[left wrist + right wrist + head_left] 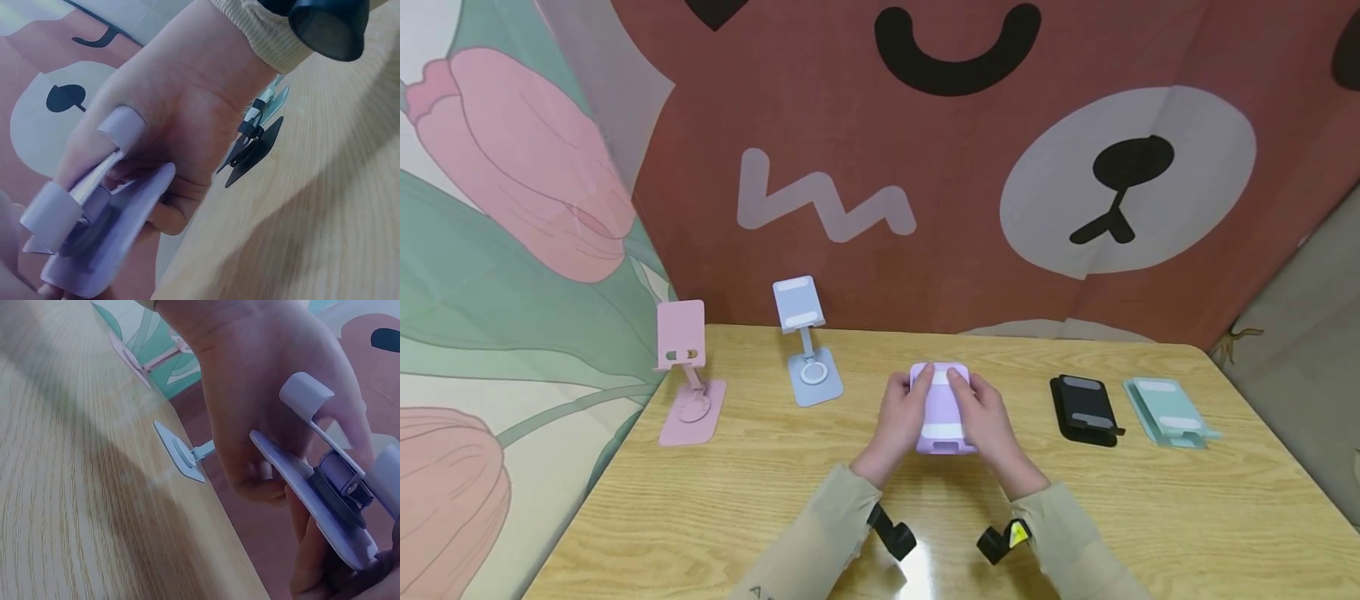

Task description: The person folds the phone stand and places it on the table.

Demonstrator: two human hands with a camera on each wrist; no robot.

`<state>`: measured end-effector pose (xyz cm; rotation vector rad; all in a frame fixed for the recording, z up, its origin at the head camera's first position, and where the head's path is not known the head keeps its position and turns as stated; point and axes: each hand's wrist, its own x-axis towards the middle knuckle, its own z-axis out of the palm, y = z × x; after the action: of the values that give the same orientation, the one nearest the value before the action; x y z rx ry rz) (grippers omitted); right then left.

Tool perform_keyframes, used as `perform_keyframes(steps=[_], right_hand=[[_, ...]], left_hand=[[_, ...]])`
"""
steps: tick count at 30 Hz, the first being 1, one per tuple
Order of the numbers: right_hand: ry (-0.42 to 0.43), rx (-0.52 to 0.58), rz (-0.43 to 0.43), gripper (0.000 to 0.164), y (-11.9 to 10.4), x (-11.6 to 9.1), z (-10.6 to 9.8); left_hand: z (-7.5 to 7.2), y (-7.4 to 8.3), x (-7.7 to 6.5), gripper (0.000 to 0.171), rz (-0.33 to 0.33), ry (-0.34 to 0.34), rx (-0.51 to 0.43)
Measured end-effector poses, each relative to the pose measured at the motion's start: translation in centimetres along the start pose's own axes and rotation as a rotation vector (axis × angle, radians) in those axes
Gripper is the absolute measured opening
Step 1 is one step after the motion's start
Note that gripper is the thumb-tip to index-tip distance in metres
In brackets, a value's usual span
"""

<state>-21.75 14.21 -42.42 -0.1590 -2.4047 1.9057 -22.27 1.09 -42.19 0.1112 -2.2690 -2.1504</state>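
Observation:
A folded purple phone stand [943,408] is held above the table between both hands. My left hand [900,418] grips its left side, thumb on the top plate and fingers curled under the base. On the opposite side my right hand [990,421] grips it the same way. The left wrist view shows the stand's flat base [119,231] below the top plate, with its hinge between them. From the right wrist, the round pivot and hinge [340,481] appear between base and plate.
Unfolded pink [688,417] and blue [816,387] phone stands stand at the left and back left. Folded black [1085,408] and mint green [1168,408] stands lie to the right. A printed cloth [955,275] hangs behind the wooden table [775,500].

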Motion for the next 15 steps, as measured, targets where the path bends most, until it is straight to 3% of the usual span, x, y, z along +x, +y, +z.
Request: perform_keyframes(steps=[5,15], right_hand=[[0.009,-0.008,0.021,0.061,0.3,0.3,-0.6],[0.000,-0.048,0.117,0.084,0.5,1.0,-2.0]], left_hand=[[-0.2,0.2,0.3,0.044,0.012,0.090,-0.037],[-1.2,0.7,1.1,0.035,0.007,0.134,-0.059]])
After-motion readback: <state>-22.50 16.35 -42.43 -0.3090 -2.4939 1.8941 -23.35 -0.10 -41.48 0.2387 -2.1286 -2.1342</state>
